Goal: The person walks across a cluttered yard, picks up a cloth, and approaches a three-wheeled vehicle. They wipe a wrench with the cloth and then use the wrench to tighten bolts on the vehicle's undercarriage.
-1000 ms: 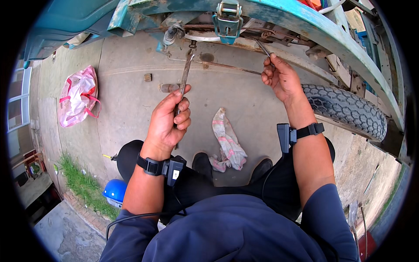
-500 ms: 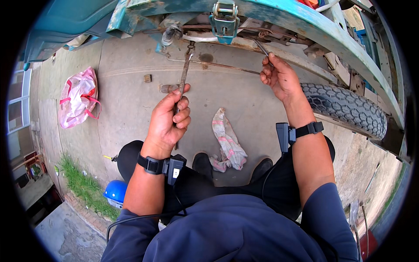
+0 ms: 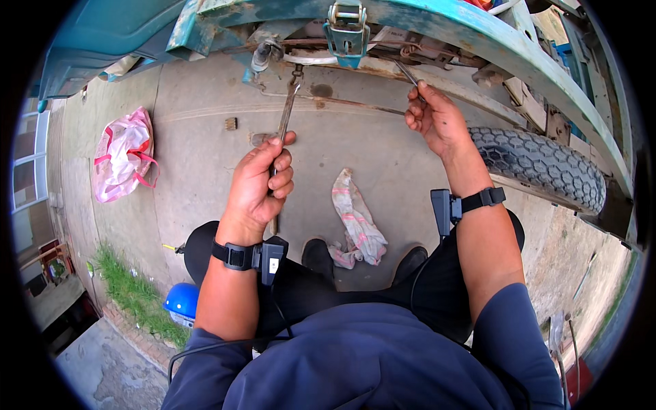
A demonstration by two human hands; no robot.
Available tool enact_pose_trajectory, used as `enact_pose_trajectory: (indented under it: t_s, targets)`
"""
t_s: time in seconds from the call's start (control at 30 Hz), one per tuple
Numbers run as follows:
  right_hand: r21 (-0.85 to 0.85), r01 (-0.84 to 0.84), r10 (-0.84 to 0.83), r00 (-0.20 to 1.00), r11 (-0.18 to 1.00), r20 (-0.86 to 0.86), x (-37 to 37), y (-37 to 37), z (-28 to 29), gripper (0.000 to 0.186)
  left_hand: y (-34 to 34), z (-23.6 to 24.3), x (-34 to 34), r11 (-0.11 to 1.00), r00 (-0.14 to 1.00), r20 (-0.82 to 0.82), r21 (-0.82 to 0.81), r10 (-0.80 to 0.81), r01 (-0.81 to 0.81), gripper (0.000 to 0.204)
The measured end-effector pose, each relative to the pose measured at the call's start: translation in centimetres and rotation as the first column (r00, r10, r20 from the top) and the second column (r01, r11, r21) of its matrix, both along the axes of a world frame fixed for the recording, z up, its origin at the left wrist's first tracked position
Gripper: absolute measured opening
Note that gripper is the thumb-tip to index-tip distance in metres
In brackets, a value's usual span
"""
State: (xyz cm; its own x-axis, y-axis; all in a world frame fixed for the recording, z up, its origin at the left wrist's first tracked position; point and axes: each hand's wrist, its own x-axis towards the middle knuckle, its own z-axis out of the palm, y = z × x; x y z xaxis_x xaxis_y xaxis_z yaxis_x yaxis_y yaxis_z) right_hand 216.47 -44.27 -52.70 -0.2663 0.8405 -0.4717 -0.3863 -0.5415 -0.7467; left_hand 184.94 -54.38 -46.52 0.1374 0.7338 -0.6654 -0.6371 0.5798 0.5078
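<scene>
My left hand [image 3: 262, 179] is closed round the shaft of a long metal wrench [image 3: 286, 117]. The wrench's far end meets a small rusty fitting [image 3: 298, 70] under the blue-green vehicle frame [image 3: 437, 24]. On the right, my right hand [image 3: 436, 117] grips a slim dark metal tool [image 3: 407, 72] between thumb and fingers. That tool slants up and left to the rusty rods beneath the frame; its tip is hard to make out there. Between the two hands, a blue-green latch-like bracket [image 3: 346, 37] hangs from the frame.
A treaded tyre [image 3: 540, 167] stands at the right. On the concrete lie a crumpled pink-and-white cloth [image 3: 357, 215] near my shoes, a pink plastic bag [image 3: 124, 156], a small brown block [image 3: 231, 124] and a blue helmet-like object [image 3: 181, 301]. Grass [image 3: 126, 283] grows at the left.
My left hand and the near end of the wrench have shifted slightly left. My right hand has barely moved and keeps its tool in the same place.
</scene>
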Motion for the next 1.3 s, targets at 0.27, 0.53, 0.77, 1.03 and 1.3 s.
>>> enact_pose_trajectory:
  t_s: [0.27, 0.53, 0.77, 1.03, 1.3]
  targets:
    - [0.007, 0.013, -0.013, 1.0, 1.0, 0.002, 0.1, 0.0, -0.2, 0.032, 0.8, 1.0, -0.9, 0.995, 0.995, -0.081, 0.069, -0.065, 0.071, 0.027]
    - [-0.002, 0.009, -0.009, 1.0, 1.0, 0.001, 0.0, 0.1, -0.1, 0.032, 2.0, 2.5, -0.7, 0.993, 0.982, -0.159, 0.049, -0.099, 0.108, 0.029]
    - [0.0, 0.007, -0.007, 1.0, 1.0, -0.004, 0.0, 0.1, -0.1, 0.032, 2.4, 3.6, -0.9, 0.991, 0.975, -0.199, 0.059, -0.104, 0.117, 0.034]
    - [0.0, -0.005, 0.005, 1.0, 1.0, 0.008, 0.2, 0.1, -0.2, 0.032, 2.2, 5.5, 1.4, 0.992, 0.954, -0.279, 0.036, -0.107, 0.122, 0.032]
    - [0.005, -0.014, 0.014, 1.0, 1.0, 0.005, 0.1, 0.2, -0.1, 0.033, 1.0, 4.8, 1.1, 0.994, 0.926, -0.368, 0.035, -0.086, 0.106, 0.03]
